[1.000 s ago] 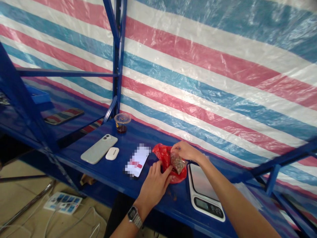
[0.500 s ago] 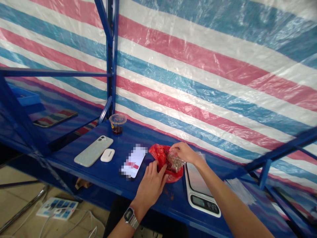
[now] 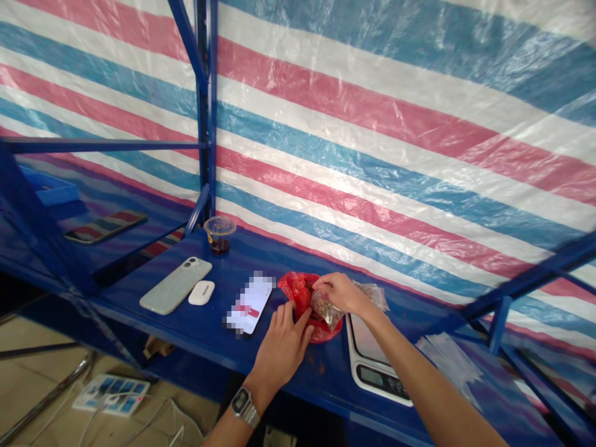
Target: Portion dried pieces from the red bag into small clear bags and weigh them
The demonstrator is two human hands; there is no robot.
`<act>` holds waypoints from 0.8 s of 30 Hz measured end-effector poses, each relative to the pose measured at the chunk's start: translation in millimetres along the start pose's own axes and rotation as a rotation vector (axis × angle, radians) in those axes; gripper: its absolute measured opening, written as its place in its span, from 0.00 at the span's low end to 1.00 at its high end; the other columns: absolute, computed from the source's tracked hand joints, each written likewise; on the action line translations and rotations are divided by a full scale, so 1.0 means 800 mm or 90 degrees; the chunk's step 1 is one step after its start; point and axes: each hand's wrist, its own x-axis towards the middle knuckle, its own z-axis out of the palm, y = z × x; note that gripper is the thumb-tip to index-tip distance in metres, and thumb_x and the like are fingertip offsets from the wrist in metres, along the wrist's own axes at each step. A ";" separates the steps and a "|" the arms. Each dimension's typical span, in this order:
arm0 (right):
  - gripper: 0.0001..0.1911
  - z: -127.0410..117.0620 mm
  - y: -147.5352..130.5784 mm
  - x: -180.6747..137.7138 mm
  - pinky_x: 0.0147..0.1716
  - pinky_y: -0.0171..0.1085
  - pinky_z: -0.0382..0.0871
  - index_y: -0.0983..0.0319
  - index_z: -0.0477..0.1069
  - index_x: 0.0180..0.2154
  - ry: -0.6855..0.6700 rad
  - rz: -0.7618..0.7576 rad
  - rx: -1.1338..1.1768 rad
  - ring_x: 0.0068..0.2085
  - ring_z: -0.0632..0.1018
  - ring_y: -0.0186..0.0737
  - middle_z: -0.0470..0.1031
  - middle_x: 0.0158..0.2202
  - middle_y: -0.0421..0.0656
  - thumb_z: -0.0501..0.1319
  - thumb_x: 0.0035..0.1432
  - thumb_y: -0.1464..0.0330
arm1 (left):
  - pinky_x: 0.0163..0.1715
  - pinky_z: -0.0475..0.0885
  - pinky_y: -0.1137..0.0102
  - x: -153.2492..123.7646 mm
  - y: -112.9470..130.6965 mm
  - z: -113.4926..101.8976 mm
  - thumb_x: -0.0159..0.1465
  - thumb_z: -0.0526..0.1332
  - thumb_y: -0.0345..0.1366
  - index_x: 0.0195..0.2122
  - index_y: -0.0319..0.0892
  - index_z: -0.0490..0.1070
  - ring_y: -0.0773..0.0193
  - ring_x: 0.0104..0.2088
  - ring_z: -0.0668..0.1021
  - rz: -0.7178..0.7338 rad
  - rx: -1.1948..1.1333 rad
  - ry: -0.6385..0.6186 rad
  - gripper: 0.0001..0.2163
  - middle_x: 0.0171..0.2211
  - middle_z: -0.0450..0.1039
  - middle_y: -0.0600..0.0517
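My right hand is closed on a small clear plastic bag with brownish, dried-looking bits in it. It holds this bag over the mouth of a crumpled red plastic bag, which lies on the blue shelf top. Dark contents show in the red bag, too small to name. My left hand has its thumb and index finger at the red bag's near-left rim, gripping it, while the other fingers stretch out beside it. A white digital scale sits just right of the red bag, partly hidden under my right forearm.
Behind my right wrist lies another clear bag. Flat clear bags are piled at the right. Leftward are a lit phone, a white earbud case, a pale phone and a lidded cup. A power strip lies below.
My right hand has shifted slightly left, and the clear bag has turned and hangs a little lower over the red bag. My left hand stays at the rim. The view has tilted slightly.
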 end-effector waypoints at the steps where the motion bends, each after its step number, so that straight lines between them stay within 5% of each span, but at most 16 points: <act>1: 0.17 0.001 -0.001 -0.001 0.46 0.40 0.75 0.59 0.85 0.38 0.001 -0.004 0.001 0.43 0.85 0.48 0.86 0.41 0.46 0.56 0.61 0.74 | 0.52 0.73 0.53 0.000 0.000 0.000 0.75 0.51 0.42 0.65 0.50 0.69 0.50 0.52 0.72 0.001 0.000 -0.003 0.19 0.54 0.66 0.42; 7: 0.16 -0.005 -0.009 -0.018 0.48 0.42 0.75 0.59 0.84 0.40 0.058 0.006 0.028 0.45 0.84 0.48 0.86 0.44 0.47 0.56 0.63 0.70 | 0.53 0.73 0.52 0.000 0.000 -0.001 0.75 0.50 0.40 0.65 0.48 0.68 0.50 0.52 0.72 -0.006 0.010 -0.006 0.19 0.55 0.66 0.41; 14: 0.15 -0.026 -0.003 -0.084 0.47 0.42 0.74 0.57 0.81 0.39 0.235 0.048 0.149 0.43 0.82 0.48 0.85 0.42 0.45 0.58 0.66 0.58 | 0.55 0.73 0.51 -0.003 -0.002 0.004 0.75 0.52 0.38 0.63 0.46 0.70 0.49 0.54 0.72 -0.003 0.016 0.016 0.18 0.56 0.66 0.40; 19: 0.20 -0.046 0.035 -0.162 0.44 0.43 0.75 0.59 0.80 0.41 0.407 0.166 0.227 0.39 0.82 0.48 0.83 0.36 0.46 0.63 0.62 0.51 | 0.54 0.73 0.52 -0.003 -0.004 0.003 0.74 0.51 0.38 0.62 0.46 0.71 0.49 0.52 0.72 -0.002 0.028 0.022 0.18 0.55 0.66 0.41; 24: 0.24 -0.031 0.095 -0.206 0.41 0.46 0.76 0.60 0.82 0.39 0.396 0.280 0.196 0.38 0.83 0.52 0.85 0.38 0.48 0.63 0.59 0.46 | 0.52 0.74 0.51 -0.002 -0.009 0.005 0.74 0.52 0.39 0.60 0.44 0.73 0.48 0.51 0.72 0.022 0.047 0.022 0.18 0.54 0.66 0.39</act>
